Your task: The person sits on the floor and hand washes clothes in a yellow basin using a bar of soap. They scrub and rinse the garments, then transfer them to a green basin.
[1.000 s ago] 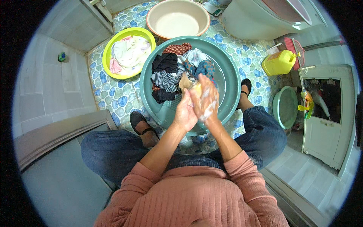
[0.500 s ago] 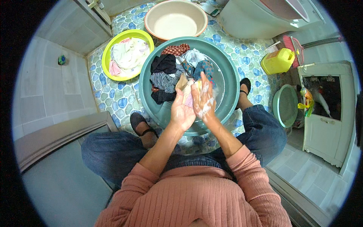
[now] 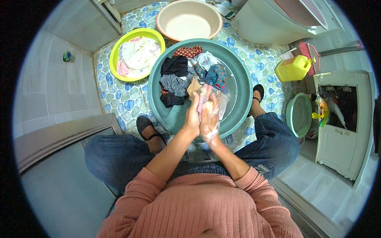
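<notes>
Between my two palms a small wet cloth (image 3: 203, 96), pinkish with a tan end, is pressed over the near side of a large green basin (image 3: 241, 99). My left hand (image 3: 193, 117) lies along its left side, closed against it. White lather coats my right hand (image 3: 210, 119), which presses on the cloth from the right; its fingers are partly smeared by motion. Beyond the hands a heap of wet clothes fills the basin's left and far part: a black piece (image 3: 174, 66), a striped piece (image 3: 174, 84), a red checked piece (image 3: 188, 52) and a teal dotted piece (image 3: 216, 76).
A yellow-green basin (image 3: 115, 55) holding pale laundry stands at the far left. Behind the green basin is a cream basin (image 3: 189, 23). To the right are a yellow jug (image 3: 291, 68), a pink brush (image 3: 308, 55), a small green basin (image 3: 298, 115) and a white cabinet (image 3: 337, 144).
My hands have closed together on the cloth, where the left palm was turned up and the right hand lay flatter. The whole view has shifted slightly.
</notes>
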Action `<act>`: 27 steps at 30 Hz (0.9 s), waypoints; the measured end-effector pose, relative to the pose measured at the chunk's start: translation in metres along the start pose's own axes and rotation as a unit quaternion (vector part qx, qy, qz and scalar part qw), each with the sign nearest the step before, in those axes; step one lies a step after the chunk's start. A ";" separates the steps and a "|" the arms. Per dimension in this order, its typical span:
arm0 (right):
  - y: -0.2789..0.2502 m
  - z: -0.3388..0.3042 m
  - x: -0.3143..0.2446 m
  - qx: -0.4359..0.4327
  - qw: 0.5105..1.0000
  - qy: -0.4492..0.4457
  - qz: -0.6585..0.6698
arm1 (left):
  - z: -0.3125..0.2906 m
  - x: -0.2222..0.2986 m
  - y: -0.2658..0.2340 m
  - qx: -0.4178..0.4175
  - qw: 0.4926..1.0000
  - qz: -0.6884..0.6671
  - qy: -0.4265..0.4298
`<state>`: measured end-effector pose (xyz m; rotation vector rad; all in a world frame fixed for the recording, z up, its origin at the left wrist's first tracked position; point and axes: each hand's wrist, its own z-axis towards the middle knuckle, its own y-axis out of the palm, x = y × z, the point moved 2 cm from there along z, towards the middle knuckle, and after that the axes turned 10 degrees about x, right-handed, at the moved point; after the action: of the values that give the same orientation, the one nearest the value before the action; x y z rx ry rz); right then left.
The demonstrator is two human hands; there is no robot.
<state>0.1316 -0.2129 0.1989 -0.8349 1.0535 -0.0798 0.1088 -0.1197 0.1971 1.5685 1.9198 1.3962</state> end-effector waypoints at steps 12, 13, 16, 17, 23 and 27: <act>0.017 0.046 0.052 -0.161 0.600 0.468 0.628 | -0.015 0.015 -0.009 -0.104 0.966 0.231 -0.045; 0.016 0.049 0.060 -0.173 0.580 0.488 0.629 | -0.015 0.017 -0.014 -0.132 0.939 0.311 -0.062; 0.013 0.055 0.052 -0.172 0.599 0.502 0.599 | -0.026 0.006 -0.018 -0.276 0.804 0.526 -0.014; 0.011 0.058 0.060 -0.165 0.618 0.498 0.585 | -0.026 0.002 -0.019 -0.298 0.754 0.585 0.012; -0.002 0.075 0.041 -0.149 0.652 0.383 0.637 | 0.007 0.012 -0.069 -0.111 0.740 0.649 -0.139; -0.026 0.067 0.012 -0.215 0.615 0.379 0.658 | 0.016 0.023 -0.043 -0.046 0.959 0.216 -0.177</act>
<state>0.1995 -0.1979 0.2215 -0.1936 2.3531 1.2320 0.0868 -0.0892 0.1624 2.1090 1.3390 1.2199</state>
